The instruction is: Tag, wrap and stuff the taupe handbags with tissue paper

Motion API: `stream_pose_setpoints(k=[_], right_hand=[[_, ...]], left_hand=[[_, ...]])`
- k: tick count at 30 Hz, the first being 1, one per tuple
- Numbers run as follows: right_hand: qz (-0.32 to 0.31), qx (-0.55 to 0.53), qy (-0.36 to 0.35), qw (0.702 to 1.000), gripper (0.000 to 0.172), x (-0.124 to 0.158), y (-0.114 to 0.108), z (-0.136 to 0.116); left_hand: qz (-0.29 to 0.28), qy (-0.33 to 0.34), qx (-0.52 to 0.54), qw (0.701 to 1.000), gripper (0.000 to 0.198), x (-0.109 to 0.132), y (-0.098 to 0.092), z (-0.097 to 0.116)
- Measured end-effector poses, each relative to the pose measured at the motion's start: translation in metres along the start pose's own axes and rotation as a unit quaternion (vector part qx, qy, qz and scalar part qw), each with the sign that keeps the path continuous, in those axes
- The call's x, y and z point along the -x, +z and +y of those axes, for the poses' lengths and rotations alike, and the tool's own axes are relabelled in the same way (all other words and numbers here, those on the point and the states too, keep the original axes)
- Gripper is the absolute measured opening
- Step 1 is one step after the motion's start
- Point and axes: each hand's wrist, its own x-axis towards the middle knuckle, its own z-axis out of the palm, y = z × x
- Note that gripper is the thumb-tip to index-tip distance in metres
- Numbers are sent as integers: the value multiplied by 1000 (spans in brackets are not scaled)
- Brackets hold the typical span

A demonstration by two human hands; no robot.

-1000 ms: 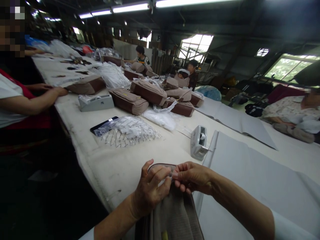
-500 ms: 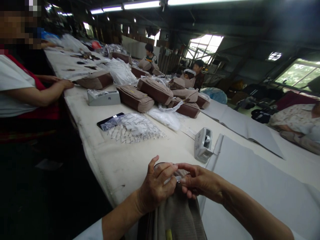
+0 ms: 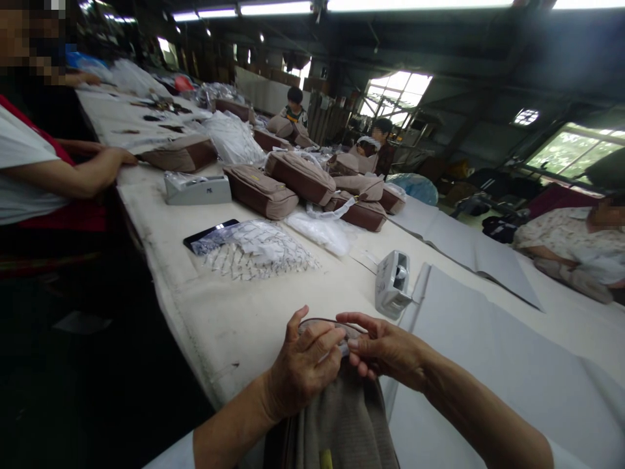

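Pinching a small clear piece at the top edge of grey-brown bag (image 3: 342,417), near desk (image 3: 234,326) edge: left hand (image 3: 303,371) and right hand (image 3: 385,352), fingers closed, tips touching. Risk of slip: tiny piece, thin grip. Tape dispenser (image 3: 393,283) just beyond.

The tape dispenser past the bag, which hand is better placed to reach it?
Probably the right hand. The tape dispenser stands just beyond it on the right, while the left hand lies across the grey bag, farther away.
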Motion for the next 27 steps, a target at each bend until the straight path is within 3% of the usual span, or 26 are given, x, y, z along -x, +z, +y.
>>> stream_pose_setpoints(k=[15,21,27], right_hand=[[23,25,37,999,56,1,6,0],[50,-55,30,997,53,9,10,5],[119,-139,4,983,53,21,27,18]], left_hand=[[-27,-6,26,999,14,-1,3,2],[-33,-12,24,999,13,-5,4,4],[-34,-30,29,999,13,-5,5,6]])
